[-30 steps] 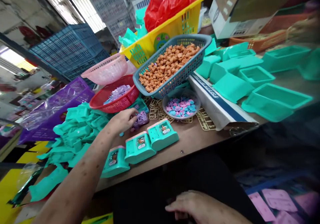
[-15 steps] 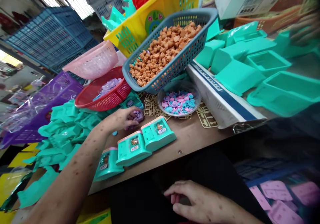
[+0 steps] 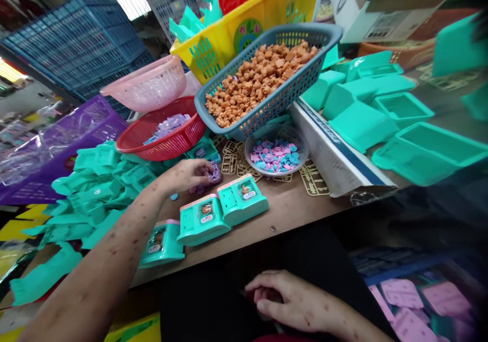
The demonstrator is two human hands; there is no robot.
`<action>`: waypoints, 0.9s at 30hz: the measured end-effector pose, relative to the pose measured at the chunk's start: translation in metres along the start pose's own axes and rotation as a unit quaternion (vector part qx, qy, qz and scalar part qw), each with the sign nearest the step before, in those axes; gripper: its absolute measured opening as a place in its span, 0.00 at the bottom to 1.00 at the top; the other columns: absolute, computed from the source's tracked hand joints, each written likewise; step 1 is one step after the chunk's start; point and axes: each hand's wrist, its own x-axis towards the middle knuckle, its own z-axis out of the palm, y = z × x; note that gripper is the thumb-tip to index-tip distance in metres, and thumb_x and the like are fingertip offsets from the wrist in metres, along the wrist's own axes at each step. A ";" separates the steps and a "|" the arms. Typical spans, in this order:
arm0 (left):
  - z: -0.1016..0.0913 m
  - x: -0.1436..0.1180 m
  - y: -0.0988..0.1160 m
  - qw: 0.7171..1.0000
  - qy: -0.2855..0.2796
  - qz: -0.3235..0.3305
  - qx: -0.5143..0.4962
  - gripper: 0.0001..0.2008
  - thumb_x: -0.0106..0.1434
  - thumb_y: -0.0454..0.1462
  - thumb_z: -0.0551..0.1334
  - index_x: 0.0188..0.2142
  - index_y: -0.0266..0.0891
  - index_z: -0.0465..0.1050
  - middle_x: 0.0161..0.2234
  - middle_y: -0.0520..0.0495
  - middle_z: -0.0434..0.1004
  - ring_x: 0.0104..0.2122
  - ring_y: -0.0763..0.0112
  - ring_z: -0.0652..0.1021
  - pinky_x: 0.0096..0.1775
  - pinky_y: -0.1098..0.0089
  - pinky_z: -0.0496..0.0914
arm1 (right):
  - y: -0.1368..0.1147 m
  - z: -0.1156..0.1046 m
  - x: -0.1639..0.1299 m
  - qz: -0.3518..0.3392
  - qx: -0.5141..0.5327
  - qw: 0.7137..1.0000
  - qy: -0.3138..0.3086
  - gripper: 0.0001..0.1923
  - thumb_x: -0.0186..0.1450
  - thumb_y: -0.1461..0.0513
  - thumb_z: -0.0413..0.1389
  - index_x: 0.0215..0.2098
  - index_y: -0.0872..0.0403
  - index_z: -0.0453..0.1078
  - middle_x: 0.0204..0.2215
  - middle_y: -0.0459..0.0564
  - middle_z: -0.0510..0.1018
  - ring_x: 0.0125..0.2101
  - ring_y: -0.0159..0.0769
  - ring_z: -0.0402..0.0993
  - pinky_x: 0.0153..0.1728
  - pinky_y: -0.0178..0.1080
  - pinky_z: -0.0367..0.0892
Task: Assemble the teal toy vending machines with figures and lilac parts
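My left hand [image 3: 187, 174] reaches across the wooden table [image 3: 293, 207] and closes its fingers on small purple plastic pieces [image 3: 212, 175] lying beside the red basket [image 3: 162, 140]. Just in front of that hand stand three teal toy units [image 3: 223, 211] in a row near the table's front edge. My right hand [image 3: 293, 300] rests low on my dark lap, fingers curled over something I cannot make out.
A grey basket of orange pieces [image 3: 263, 80] leans on a yellow basket [image 3: 244, 29]. A clear bowl of pink and blue pieces [image 3: 276, 154] sits by gold sprues [image 3: 314, 178]. Teal shells [image 3: 102, 184] pile up left, teal trays [image 3: 423, 151] right, pink parts [image 3: 414, 301] lower right.
My left hand stays at the purple pieces and has curled tighter over them. The right hand has shifted slightly on my lap. The camera has swung a little.
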 end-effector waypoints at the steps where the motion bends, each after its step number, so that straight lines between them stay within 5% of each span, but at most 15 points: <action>1: 0.000 0.000 0.000 1.000 0.007 -0.004 0.000 0.23 0.61 0.53 0.69 0.51 0.45 0.82 0.43 0.47 0.89 0.41 0.58 0.86 0.43 0.63 0.80 | 0.000 0.000 0.001 -0.001 -0.002 1.000 -0.001 0.20 0.74 0.60 0.60 0.62 0.50 0.81 0.48 0.52 0.87 0.45 0.39 0.86 0.48 0.39 0.79; 7: -0.007 -0.004 0.004 0.998 0.049 -0.024 0.029 0.18 0.63 0.51 0.66 0.45 0.43 0.83 0.40 0.46 0.89 0.39 0.57 0.86 0.42 0.63 0.79 | -0.002 -0.003 0.002 0.005 -0.011 1.000 0.004 0.20 0.74 0.60 0.60 0.62 0.50 0.82 0.48 0.53 0.87 0.45 0.39 0.85 0.49 0.40 0.79; 13: -0.014 -0.069 0.061 0.997 0.075 0.013 0.001 0.18 0.71 0.53 0.65 0.47 0.45 0.83 0.43 0.47 0.88 0.42 0.57 0.85 0.43 0.62 0.79 | -0.038 -0.003 -0.018 -0.030 0.034 0.998 0.031 0.18 0.71 0.61 0.64 0.58 0.48 0.84 0.51 0.54 0.86 0.47 0.40 0.85 0.51 0.42 0.80; 17: 0.021 -0.130 0.104 0.992 0.035 0.055 -0.109 0.13 0.75 0.51 0.67 0.49 0.50 0.85 0.45 0.48 0.88 0.44 0.58 0.86 0.43 0.62 0.82 | -0.090 -0.001 -0.015 -0.141 0.207 0.960 0.124 0.18 0.74 0.56 0.65 0.61 0.47 0.80 0.48 0.53 0.85 0.42 0.36 0.87 0.44 0.39 0.83; 19: 0.048 -0.150 0.115 0.988 0.043 0.082 -0.123 0.11 0.78 0.47 0.65 0.53 0.53 0.84 0.48 0.49 0.88 0.47 0.59 0.86 0.47 0.61 0.82 | -0.108 0.000 -0.002 -0.178 0.264 0.927 0.199 0.13 0.75 0.54 0.65 0.55 0.49 0.81 0.43 0.51 0.86 0.40 0.34 0.87 0.44 0.38 0.84; 22: 0.085 -0.168 0.118 0.979 0.134 0.097 -0.123 0.11 0.79 0.42 0.63 0.55 0.54 0.83 0.50 0.50 0.88 0.48 0.61 0.86 0.49 0.61 0.82 | -0.116 0.004 0.016 -0.181 0.286 0.905 0.259 0.10 0.72 0.54 0.70 0.44 0.52 0.82 0.38 0.49 0.88 0.38 0.35 0.89 0.45 0.38 0.86; 27: 0.109 -0.192 0.115 0.961 0.239 0.132 -0.033 0.09 0.79 0.35 0.63 0.54 0.49 0.79 0.45 0.50 0.87 0.43 0.65 0.86 0.45 0.65 0.81 | -0.110 0.015 0.025 -0.162 0.264 0.904 0.295 0.14 0.68 0.55 0.73 0.50 0.51 0.84 0.40 0.51 0.91 0.38 0.37 0.91 0.44 0.38 0.87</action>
